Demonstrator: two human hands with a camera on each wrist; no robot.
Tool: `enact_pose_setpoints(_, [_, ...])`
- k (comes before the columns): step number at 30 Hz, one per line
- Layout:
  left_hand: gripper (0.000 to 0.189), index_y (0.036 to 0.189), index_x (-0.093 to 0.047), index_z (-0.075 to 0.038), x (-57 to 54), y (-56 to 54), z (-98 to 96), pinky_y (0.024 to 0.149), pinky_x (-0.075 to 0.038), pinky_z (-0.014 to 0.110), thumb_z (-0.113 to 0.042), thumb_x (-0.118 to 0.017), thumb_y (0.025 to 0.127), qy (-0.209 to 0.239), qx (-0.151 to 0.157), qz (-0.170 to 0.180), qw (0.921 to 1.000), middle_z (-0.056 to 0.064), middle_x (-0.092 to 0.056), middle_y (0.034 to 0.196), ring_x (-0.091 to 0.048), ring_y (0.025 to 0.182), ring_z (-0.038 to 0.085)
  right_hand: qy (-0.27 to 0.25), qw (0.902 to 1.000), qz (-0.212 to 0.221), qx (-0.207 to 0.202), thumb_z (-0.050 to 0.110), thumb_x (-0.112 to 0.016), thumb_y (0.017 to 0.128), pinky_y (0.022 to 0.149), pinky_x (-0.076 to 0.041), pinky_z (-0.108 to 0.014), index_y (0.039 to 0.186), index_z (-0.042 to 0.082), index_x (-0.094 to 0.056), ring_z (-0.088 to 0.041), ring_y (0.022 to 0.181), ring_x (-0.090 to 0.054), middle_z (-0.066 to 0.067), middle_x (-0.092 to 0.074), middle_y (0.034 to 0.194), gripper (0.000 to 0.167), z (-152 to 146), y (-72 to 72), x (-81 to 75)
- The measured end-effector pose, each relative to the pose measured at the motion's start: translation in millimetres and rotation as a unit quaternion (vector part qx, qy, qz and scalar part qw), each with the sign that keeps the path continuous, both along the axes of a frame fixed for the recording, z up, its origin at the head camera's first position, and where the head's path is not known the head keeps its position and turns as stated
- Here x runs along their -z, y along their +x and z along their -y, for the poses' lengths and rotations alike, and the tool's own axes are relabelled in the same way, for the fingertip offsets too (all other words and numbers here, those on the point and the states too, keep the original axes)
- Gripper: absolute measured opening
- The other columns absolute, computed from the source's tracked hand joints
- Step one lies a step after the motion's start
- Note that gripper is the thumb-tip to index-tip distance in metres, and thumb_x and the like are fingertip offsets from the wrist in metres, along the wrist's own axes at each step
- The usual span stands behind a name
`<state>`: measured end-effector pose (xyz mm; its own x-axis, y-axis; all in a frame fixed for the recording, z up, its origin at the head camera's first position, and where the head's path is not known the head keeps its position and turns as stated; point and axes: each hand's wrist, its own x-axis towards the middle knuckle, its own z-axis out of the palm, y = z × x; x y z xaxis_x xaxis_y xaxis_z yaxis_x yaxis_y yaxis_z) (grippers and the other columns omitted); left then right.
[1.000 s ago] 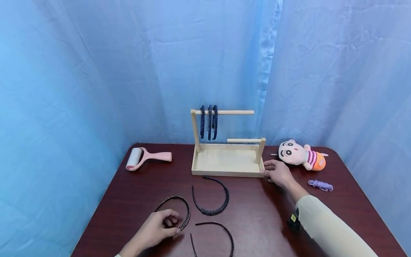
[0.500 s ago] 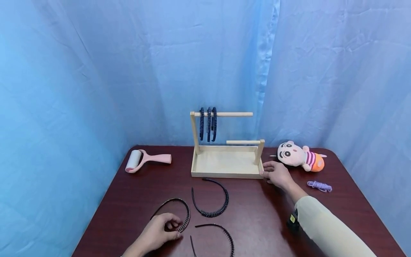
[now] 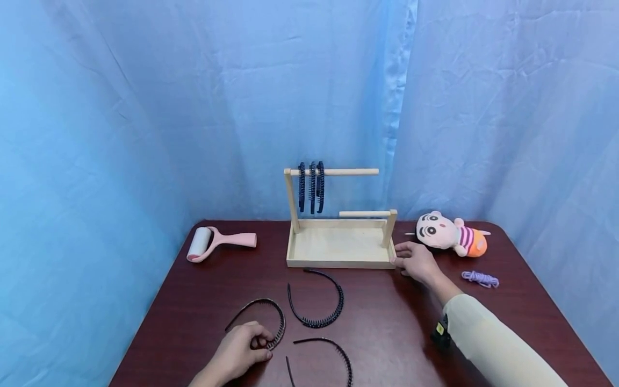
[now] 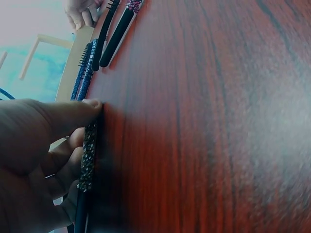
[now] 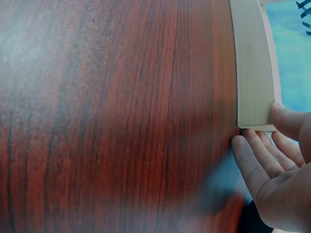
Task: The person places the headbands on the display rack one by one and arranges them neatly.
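On the table's near left, my left hand [image 3: 239, 346] pinches a dark toothed headband [image 3: 280, 322] between thumb and fingers; the left wrist view shows glittering stones along its band [image 4: 88, 160]. The headband lies on the table. My right hand [image 3: 419, 264] holds the right end of a wooden rack [image 3: 340, 264], thumb over the rim and fingers against the outer side. Several dark headbands [image 3: 312, 188] hang near the post on the rack's upper bar [image 3: 353, 172]. Two more lie on the table: a black headband [image 3: 333, 317] in front of the rack and another headband [image 3: 345, 357] nearer me, partly cut off.
A pink-handled lint roller [image 3: 222, 240] lies at the back left of the dark red table [image 3: 387, 333]. At the back right are a plush doll [image 3: 452, 235] and a bundle of purple cord [image 3: 480, 278]. The rack's lower bar [image 3: 364, 214] carries nothing. Blue curtains surround the table.
The whole head view has shifted slightly. My left hand stays at the same headband, its fingers a little closer around it; my right hand keeps its place at the rack's end.
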<state>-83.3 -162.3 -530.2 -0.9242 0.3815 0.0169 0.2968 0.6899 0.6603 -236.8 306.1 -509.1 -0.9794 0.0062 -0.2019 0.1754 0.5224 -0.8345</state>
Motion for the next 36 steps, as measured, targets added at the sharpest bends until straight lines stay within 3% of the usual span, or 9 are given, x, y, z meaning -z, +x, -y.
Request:
enact_pose_setpoints(11, [0.014,0.09,-0.077,-0.022,-3.1,1.0,1.1,0.06,-0.046,0.019,-0.013,-0.084,0.082,-0.032,0.002,-0.037,0.9988,-0.019,-0.059,0.079,-0.05,0.068,-0.007,0.007,0.9998,-0.017,-0.006,0.007,-0.07,0.096,0.074,-0.063,-0.042,0.133,-0.01,-0.055,-0.029,0.095,-0.072,-0.033,-0.064,0.128,0.043,1,0.3,-0.4])
enact_pose_setpoints(20, [0.018,0.091,-0.076,-0.027,-24.3,1.3,5.4,0.061,-0.046,0.021,-0.015,-0.086,0.082,-0.08,-0.054,-0.082,0.9919,-0.021,-0.06,0.081,-0.051,0.069,-0.007,-0.007,1.0,-0.007,-0.001,0.006,-0.071,0.096,0.075,-0.063,-0.042,0.135,-0.01,-0.054,-0.025,0.096,-0.071,-0.033,-0.063,0.13,0.045,-2,0.4,3.0])
enact_pose_setpoints(25, [0.021,0.092,-0.076,-0.029,-39.3,1.0,2.6,0.066,-0.05,0.022,-0.016,-0.087,0.081,-0.06,-0.079,-0.115,0.9884,-0.021,-0.066,0.087,-0.055,0.073,-0.006,-0.003,1.0,-0.006,-0.001,0.007,-0.071,0.096,0.074,-0.063,-0.041,0.135,-0.01,-0.054,-0.028,0.096,-0.072,-0.033,-0.062,0.13,0.046,-3,0.5,4.3])
enact_pose_setpoints(29, [0.026,0.091,-0.075,-0.029,-46.0,-1.5,-4.2,0.067,-0.051,0.022,-0.013,-0.09,0.077,-0.035,-0.091,-0.164,0.9816,-0.021,-0.066,0.088,-0.057,0.075,-0.005,-0.006,1.0,-0.003,0.002,0.008,-0.071,0.096,0.075,-0.063,-0.042,0.135,-0.009,-0.054,-0.027,0.097,-0.072,-0.033,-0.062,0.131,0.046,-3,1.0,3.7])
enact_pose_setpoints(32, [0.028,0.091,-0.075,-0.027,-50.2,-6.8,-11.0,0.066,-0.053,0.021,-0.011,-0.092,0.075,-0.006,-0.086,-0.209,0.974,-0.02,-0.066,0.087,-0.058,0.075,-0.005,-0.01,0.9999,-0.002,0.002,0.007,-0.071,0.096,0.076,-0.063,-0.043,0.136,-0.01,-0.054,-0.025,0.097,-0.072,-0.033,-0.062,0.132,0.047,-2,2.0,0.7])
enact_pose_setpoints(36, [0.026,0.094,-0.076,-0.024,-59.7,-15.5,-21.8,0.066,-0.057,0.022,-0.011,-0.091,0.077,0.042,-0.078,-0.235,0.9679,-0.016,-0.066,0.086,-0.062,0.078,-0.003,-0.016,0.9999,0.0,-0.001,0.007,-0.071,0.096,0.077,-0.063,-0.044,0.137,-0.01,-0.053,-0.024,0.098,-0.072,-0.034,-0.06,0.134,0.048,0,2.7,-2.7])
